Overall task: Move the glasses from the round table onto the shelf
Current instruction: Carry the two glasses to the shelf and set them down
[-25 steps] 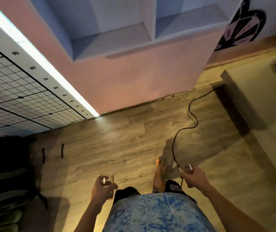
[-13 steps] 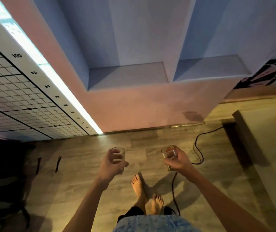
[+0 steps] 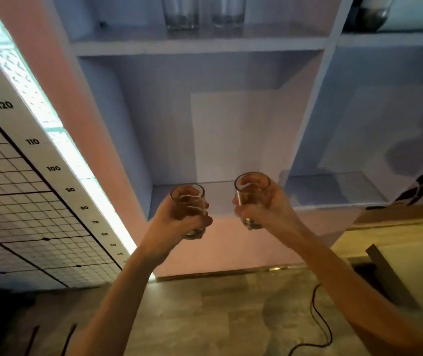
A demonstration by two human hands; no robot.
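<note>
Just in front of a pale blue shelf unit (image 3: 307,119), the head view shows two bare forearms raised side by side, each hand wrapped around a small clear drinking glass. On the left, the left hand (image 3: 177,222) grips the left glass (image 3: 188,201) with fingers curled round its lower body and base; the glass stands roughly upright with its open rim above the fingers. Slightly higher and just to the right, the right hand (image 3: 264,209) closes around the right glass (image 3: 252,191), thumb on the near side, rim also clear of the fingers. The two glasses sit near each other but apart, neither touching the other. Both hang in the air before the lower shelf board (image 3: 220,187), which lies directly beyond the hands; whether either base touches it cannot be told, though both appear lifted clear.

High above the hands, on the upper shelf board (image 3: 200,44), two taller glasses (image 3: 180,12) stand side by side. Up and to the right of the hands, in the neighbouring compartment, a rounded dark vase (image 3: 370,16) rests on its own board. Left of the hands runs a white panel with a black grid and height numbers (image 3: 33,142), edged by a bright light strip (image 3: 59,140). Below the arms lies a wood-patterned floor (image 3: 205,317) with a black cable (image 3: 320,325) curling across it, under the right forearm.
</note>
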